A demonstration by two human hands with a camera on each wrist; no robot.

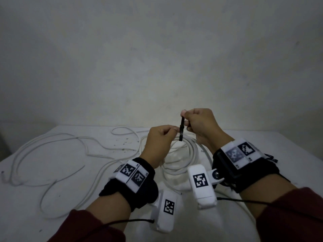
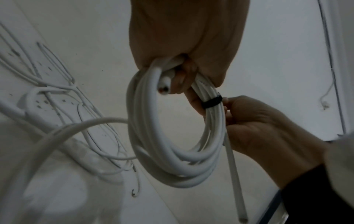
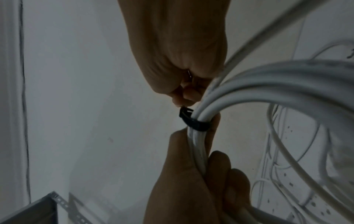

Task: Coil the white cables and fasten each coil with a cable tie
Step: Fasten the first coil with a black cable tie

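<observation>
White cable coil hangs at the centre of the head view, raised above the desk. The left hand has its grip clamped round the bunched strands. A black cable tie wraps those strands, its tail standing upright. The right hand pinches that tail between thumb and fingers, grip closed on it, just right of the left hand. Loose white cables sprawl over the desk at the left of the frame.
</observation>
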